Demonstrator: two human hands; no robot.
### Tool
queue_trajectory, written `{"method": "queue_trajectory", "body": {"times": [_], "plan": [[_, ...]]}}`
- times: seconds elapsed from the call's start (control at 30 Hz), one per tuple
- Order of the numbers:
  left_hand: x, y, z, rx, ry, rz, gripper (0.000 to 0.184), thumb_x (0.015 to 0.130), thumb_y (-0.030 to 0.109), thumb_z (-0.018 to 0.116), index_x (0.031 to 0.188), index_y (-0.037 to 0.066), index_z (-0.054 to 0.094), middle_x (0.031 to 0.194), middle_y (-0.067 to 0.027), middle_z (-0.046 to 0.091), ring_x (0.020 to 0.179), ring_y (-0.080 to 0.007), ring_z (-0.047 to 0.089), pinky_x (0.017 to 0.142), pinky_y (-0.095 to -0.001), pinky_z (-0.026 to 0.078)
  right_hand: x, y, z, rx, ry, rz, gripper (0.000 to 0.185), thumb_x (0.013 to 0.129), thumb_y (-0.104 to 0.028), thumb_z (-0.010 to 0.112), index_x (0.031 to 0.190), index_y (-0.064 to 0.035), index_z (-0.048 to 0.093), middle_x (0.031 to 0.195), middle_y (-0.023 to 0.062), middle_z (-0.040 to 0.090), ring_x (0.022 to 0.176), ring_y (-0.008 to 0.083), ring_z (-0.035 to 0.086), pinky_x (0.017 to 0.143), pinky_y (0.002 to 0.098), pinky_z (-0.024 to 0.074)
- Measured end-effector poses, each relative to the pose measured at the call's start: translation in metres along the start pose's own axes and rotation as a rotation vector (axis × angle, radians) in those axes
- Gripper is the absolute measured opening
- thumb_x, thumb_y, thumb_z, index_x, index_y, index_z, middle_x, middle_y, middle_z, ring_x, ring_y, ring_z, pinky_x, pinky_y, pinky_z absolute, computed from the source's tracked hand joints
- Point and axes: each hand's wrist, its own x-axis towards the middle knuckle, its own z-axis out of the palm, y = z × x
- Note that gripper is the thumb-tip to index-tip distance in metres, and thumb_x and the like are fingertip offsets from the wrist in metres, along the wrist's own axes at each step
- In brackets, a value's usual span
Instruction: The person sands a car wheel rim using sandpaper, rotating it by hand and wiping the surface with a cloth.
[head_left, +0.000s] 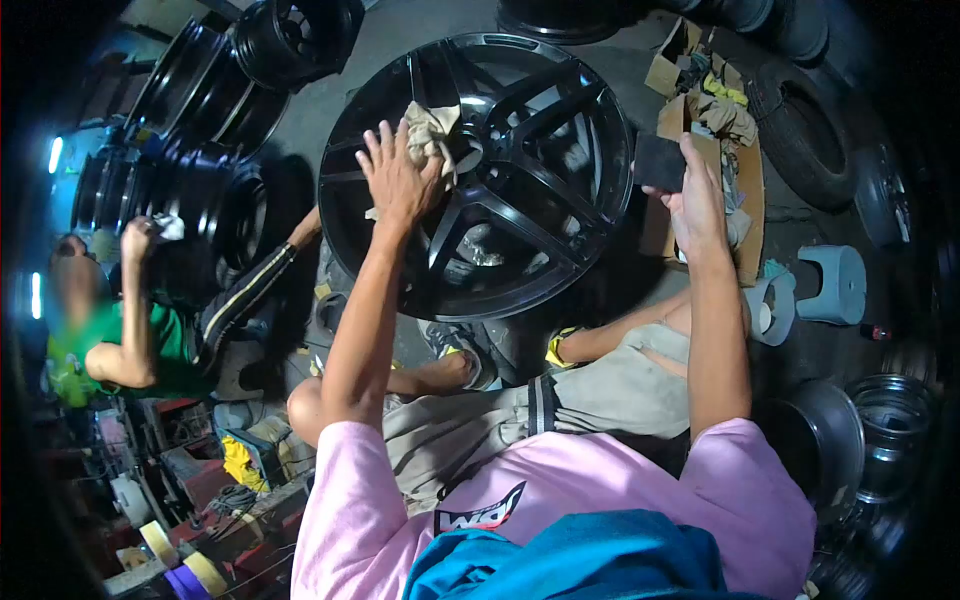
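Observation:
A large black alloy wheel rim (pixel 530 185) with several spokes lies in front of my knees. My left hand (pixel 395 180) rests over its left part, palm down with the fingers spread. A crumpled beige rag (pixel 430 135) pokes out beside and beneath that hand, on the spokes near the hub. At the wheel's right edge, my right hand (pixel 692 205) grips a flat, dark, rectangular block (pixel 659 163), perhaps a sanding pad, between thumb and fingers. The block is raised beside the rim; I cannot tell whether it touches it.
Another person in a green shirt (pixel 170 345) sits at left, holding a white cloth (pixel 170 228) near stacked black rims (pixel 190 190). Right of the wheel are a cardboard box (pixel 750 190) of rags, tires (pixel 800 130), a blue-grey stool (pixel 832 285) and more rims (pixel 890 430).

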Motion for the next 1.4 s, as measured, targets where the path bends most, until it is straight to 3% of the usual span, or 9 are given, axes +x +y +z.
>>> {"method": "queue_trajectory", "body": {"times": [0.07,0.2,0.37,0.47,0.63,0.77,1.07,1.27,1.4], "plan": [[0.021,0.021,0.011,-0.048,-0.029,-0.07,0.08,0.096,0.052,0.065,0.161,0.009,0.044,0.165,-0.0256,0.04,0.157,-0.0493,0.026,0.127,-0.0634,0.019,-0.004,-0.008,0.009,0.068,-0.117,0.063,0.044,0.108,-0.043,0.059,0.127,-0.0037,0.066,0.108,0.0121,0.075,0.104,0.0233,0.075,0.078,0.0353,0.0606],[0.023,0.074,0.044,-0.291,0.033,0.098,0.069,0.089,0.031,0.077,0.152,0.011,0.057,0.162,-0.0262,0.044,0.151,-0.05,0.037,0.123,-0.0629,0.029,-0.017,-0.016,0.024,0.174,-0.326,0.045,0.023,0.103,-0.015,0.07,0.123,-0.004,0.066,0.108,0.0055,0.069,0.106,0.0217,0.075,0.088,0.031,0.0594],[-0.017,0.117,0.002,-0.512,0.047,0.245,0.055,0.079,0.014,0.076,0.131,0.0,0.065,0.139,-0.0247,0.059,0.124,-0.0474,0.054,0.107,-0.0543,0.044,-0.02,-0.009,0.012,0.093,-0.322,0.024,0.021,0.1,-0.012,0.074,0.119,-0.0039,0.07,0.108,0.0031,0.071,0.103,0.016,0.073,0.094,0.0275,0.0541],[-0.079,0.148,-0.02,-0.642,-0.024,0.397,0.052,0.077,0.009,0.077,0.127,0.005,0.066,0.144,-0.0227,0.056,0.133,-0.0478,0.051,0.113,-0.0579,0.04,-0.017,-0.006,0.009,0.074,-0.193,-0.055,0.022,0.099,-0.008,0.075,0.119,-0.0036,0.072,0.109,0.0028,0.074,0.1,0.0084,0.069,0.095,0.0237,0.0525],[-0.078,0.18,-0.078,-0.49,-0.365,0.731,0.06,0.065,0.018,0.086,0.123,0.016,0.068,0.143,-0.0129,0.056,0.133,-0.0348,0.051,0.11,-0.0537,0.041,-0.01,-0.006,-0.003,0.038,-0.081,-0.012,0.023,0.101,-0.016,0.074,0.122,-0.0045,0.071,0.103,0.001,0.071,0.09,0.0065,0.066,0.073,0.0258,0.0535],[-0.036,0.098,-0.075,-0.18,-0.251,0.601,0.06,0.062,0.013,0.082,0.121,0.016,0.071,0.128,-0.014,0.059,0.122,-0.0374,0.053,0.101,-0.0495,0.045,-0.019,-0.015,-0.012,0.16,-0.202,0.19,0.038,0.103,-0.023,0.074,0.135,-0.0039,0.065,0.098,-0.0001,0.068,0.083,0.0041,0.061,0.062,0.0244,0.0483],[-0.057,-0.102,-0.114,0.097,-0.55,0.29,0.06,0.073,0.014,0.082,0.131,0.009,0.065,0.133,-0.0178,0.059,0.122,-0.042,0.052,0.104,-0.0481,0.047,-0.008,0.003,-0.026,-0.094,-0.276,0.223,0.056,0.09,-0.007,0.084,0.14,-0.0021,0.059,0.11,0.0031,0.074,0.098,0.0065,0.069,0.085,0.0195,0.0522],[-0.048,-0.077,-0.157,-0.148,-0.516,0.036,0.038,0.084,0.02,0.077,0.116,0.001,0.069,0.116,-0.0246,0.068,0.116,-0.0481,0.061,0.102,-0.0518,0.05,-0.013,0.009,-0.01,-0.167,-0.207,0.147,0.041,0.085,-0.01,0.089,0.12,-0.0045,0.069,0.108,0.0024,0.071,0.105,0.0094,0.065,0.091,0.0238,0.0512],[-0.02,0.016,-0.202,-0.566,-0.729,-0.241,0.051,0.082,0.044,0.088,0.099,-0.002,0.074,0.084,-0.0117,0.074,0.078,-0.0222,0.072,0.074,-0.0384,0.058,-0.018,0.024,-0.001,-0.255,-0.313,0.052,0.025,0.085,-0.008,0.089,0.099,-0.0087,0.069,0.103,-0.0005,0.068,0.099,0.0085,0.062,0.089,0.0229,0.0483]]}}
